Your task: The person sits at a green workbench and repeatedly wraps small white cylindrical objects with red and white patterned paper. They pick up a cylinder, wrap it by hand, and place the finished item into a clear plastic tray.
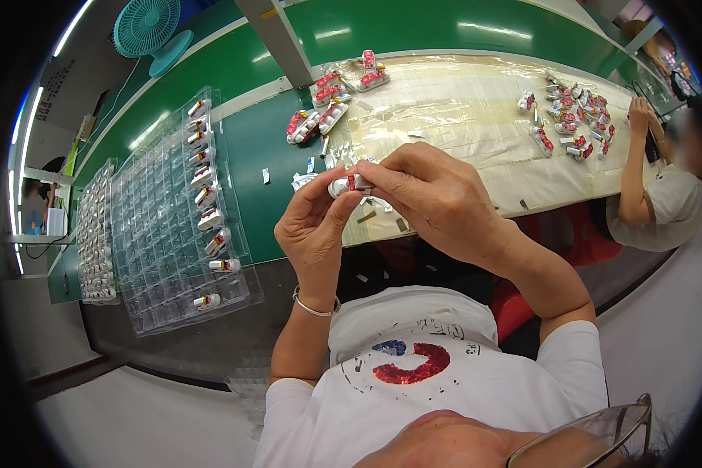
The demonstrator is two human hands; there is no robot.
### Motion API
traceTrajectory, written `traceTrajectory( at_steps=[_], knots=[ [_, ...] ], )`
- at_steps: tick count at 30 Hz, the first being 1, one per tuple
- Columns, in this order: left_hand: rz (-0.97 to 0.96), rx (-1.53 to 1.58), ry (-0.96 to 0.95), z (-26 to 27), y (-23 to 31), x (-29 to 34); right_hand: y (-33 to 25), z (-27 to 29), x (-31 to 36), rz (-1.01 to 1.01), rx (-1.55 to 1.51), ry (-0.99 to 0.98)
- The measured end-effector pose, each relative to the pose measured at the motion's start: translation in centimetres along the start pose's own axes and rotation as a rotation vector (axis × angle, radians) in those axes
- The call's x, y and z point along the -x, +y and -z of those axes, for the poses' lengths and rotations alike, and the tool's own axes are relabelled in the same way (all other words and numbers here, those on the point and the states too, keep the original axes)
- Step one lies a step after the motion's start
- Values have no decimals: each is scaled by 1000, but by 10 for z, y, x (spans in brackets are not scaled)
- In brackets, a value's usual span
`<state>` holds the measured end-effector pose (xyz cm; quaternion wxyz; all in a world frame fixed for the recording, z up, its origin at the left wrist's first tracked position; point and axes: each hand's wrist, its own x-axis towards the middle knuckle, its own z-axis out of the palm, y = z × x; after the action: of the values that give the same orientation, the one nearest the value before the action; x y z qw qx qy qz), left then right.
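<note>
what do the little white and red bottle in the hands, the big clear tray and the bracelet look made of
The bottle looks like smooth, opaque white plastic, though glass can't be ruled out. The tray is probably thin, glossy moulded plastic: it is see-through with glints on its pockets. The bracelet seems polished metal, given its silvery shine.

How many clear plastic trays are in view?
2 visible: the nearer tray, left of the left hand, and the farther tray, beyond it to the left. Others may be hidden, stacked beneath.
</note>
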<state>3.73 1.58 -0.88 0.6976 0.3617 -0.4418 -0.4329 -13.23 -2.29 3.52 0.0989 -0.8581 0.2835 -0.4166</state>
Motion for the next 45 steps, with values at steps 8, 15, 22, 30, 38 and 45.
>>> traceTrajectory(
  at_steps=[8, 15, 22, 30, 38, 45],
  knots=[
    [-9, -10, -33, 1, 2, 0, 1, -3, 5, 20, 3, 35],
    [29, -14, -37, 0, 3, -1, 2, -5, 9, 59, 51, 84],
    [31, -32, -24, -3, 1, 2, 3, -5, 13, 60, 107, 41],
    [129, -16, 6, -4, -12, 5, 1, -6, 13, 29, 222, 36],
    [65, -2, 11, -6, -17, 2, 7, -6, 15, -63, -13, 60],
    [-242, 51, -155, -14, -7, -3, 4, -7, 25, -473, -895, 80]
  ],
)
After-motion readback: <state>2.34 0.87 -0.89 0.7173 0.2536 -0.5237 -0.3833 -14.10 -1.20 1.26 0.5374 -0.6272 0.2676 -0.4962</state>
